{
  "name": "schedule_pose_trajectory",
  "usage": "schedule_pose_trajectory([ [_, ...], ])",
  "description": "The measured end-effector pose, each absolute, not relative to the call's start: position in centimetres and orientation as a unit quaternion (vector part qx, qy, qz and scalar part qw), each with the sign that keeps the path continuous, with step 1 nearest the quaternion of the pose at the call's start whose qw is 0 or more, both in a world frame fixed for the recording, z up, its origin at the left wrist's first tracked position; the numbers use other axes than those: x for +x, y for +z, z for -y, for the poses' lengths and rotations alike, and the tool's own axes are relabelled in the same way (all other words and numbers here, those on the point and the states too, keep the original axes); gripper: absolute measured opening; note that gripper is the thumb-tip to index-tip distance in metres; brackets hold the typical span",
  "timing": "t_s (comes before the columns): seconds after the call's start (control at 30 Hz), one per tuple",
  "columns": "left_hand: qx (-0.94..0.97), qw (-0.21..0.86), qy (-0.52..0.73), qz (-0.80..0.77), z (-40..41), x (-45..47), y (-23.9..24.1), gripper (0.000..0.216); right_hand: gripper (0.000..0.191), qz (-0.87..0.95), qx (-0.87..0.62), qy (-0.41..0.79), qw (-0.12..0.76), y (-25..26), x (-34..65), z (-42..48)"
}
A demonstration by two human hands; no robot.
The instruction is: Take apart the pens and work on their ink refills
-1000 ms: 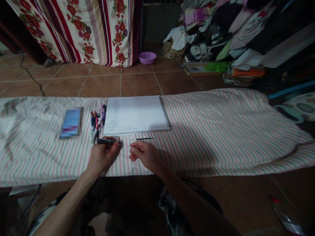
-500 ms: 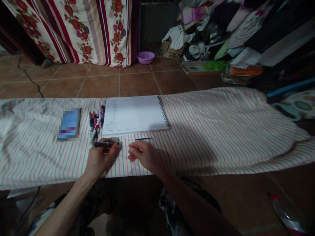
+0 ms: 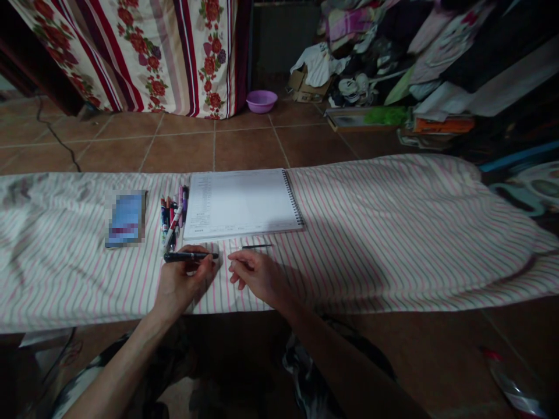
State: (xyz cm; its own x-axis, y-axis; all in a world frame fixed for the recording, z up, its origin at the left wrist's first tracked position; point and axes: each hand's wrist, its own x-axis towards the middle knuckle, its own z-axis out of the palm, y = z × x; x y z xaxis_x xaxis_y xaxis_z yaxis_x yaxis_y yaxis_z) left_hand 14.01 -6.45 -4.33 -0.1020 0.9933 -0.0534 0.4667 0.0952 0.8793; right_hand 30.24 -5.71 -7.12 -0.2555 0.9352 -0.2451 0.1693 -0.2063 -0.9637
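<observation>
My left hand point(image 3: 183, 280) pinches a black pen point(image 3: 188, 255) that lies level just below the spiral notebook point(image 3: 241, 203). My right hand point(image 3: 254, 273) rests beside it on the striped cloth point(image 3: 393, 233), fingers curled together, and I cannot make out what they hold. A thin dark rod point(image 3: 257, 247), perhaps a pen refill, lies on the cloth just beyond the right fingertips. A bunch of coloured pens point(image 3: 173, 212) lies left of the notebook.
A blurred blue card or booklet point(image 3: 125, 218) lies left of the pens. Beyond the cloth is tiled floor with a purple bowl point(image 3: 261, 102), a floral curtain point(image 3: 144, 52) and piles of clothes and boxes point(image 3: 393, 64) at the back right.
The black pen has shifted slightly right in my left hand's pinch. Both hands stay in nearly the same place.
</observation>
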Motion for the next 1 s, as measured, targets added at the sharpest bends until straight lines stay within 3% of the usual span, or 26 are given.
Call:
schedule_pose_trajectory([
  [0.37, 0.546, 0.444, 0.392, -0.592, 6.7, 15.2, -4.6, 0.018, 0.022, 0.533, -0.467, 0.616, 0.343, -6.8, 29.7, 5.4],
  [0.67, 0.413, 0.573, 0.454, -0.543, 6.3, 15.6, -3.6, 0.037, 0.016, 0.499, -0.458, 0.643, 0.358, -7.7, 30.1, 5.3],
  [1.0, 0.408, 0.551, 0.525, -0.503, 5.7, 15.1, -4.3, 0.026, 0.023, 0.407, -0.453, 0.68, 0.408, -7.0, 30.0, 4.9],
])
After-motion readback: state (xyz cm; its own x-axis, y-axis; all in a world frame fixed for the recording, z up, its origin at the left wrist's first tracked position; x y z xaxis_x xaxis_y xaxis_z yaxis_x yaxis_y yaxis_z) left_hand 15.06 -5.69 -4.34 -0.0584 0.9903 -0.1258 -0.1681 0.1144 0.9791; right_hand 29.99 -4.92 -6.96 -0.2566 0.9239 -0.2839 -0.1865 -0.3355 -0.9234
